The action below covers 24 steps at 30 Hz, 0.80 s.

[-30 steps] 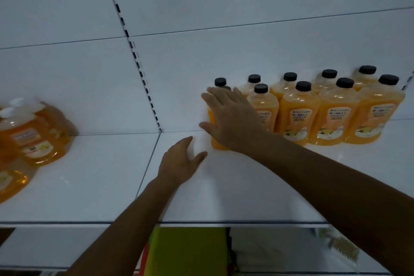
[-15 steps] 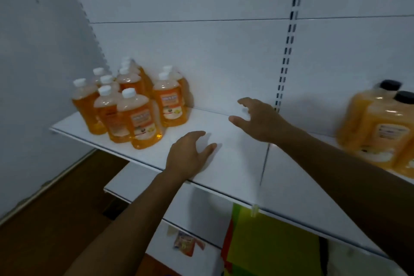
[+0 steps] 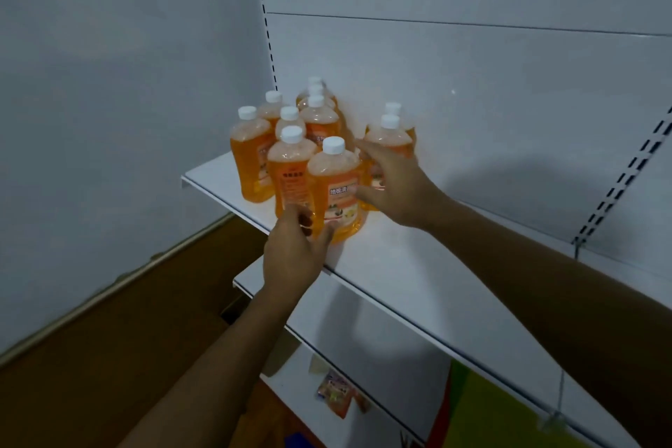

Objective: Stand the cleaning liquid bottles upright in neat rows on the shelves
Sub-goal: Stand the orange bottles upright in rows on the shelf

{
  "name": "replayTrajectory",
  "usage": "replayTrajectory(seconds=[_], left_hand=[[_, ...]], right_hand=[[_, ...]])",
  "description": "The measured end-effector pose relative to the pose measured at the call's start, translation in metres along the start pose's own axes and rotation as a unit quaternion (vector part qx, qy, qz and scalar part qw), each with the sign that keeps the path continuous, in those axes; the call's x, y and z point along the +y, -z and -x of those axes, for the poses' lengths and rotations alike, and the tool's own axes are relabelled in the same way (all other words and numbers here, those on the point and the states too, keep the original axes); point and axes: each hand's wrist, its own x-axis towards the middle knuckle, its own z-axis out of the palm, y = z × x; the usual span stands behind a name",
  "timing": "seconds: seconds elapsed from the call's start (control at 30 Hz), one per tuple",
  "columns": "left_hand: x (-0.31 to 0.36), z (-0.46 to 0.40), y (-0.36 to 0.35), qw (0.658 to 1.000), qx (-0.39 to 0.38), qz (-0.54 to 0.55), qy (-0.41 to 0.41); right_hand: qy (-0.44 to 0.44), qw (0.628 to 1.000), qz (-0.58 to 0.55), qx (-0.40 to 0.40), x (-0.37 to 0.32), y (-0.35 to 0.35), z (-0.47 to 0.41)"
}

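The white-capped orange bottles (image 3: 312, 164) now sit under both hands: left hand (image 3: 291, 251) touching the front bottle (image 3: 336, 189) with loosely curled fingers, right hand (image 3: 392, 182) spread open beside it, so straightening this cluster begins.

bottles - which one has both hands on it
The front bottle with the readable label: the left hand touches its base, the right hand its side. It stands nearest the shelf edge.
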Motion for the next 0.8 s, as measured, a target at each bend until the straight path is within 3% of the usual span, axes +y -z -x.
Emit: replayTrajectory(seconds=[0.33, 0.47, 0.8], left_hand=[[0.008, -0.003, -0.023, 0.998, -0.046, 0.020, -0.024], [0.022, -0.004, -0.048, 0.993, -0.108, 0.039, -0.042], [0.108, -0.012, -0.147, 0.943, -0.246, 0.156, -0.160]], right_hand=[[-0.009, 0.998, 0.016, 0.060, 0.022, 0.012, 0.007], [-0.025, 0.997, 0.033, 0.062, 0.036, 0.040, 0.033], [-0.148, 0.961, 0.152, 0.176, 0.085, 0.132, 0.103]])
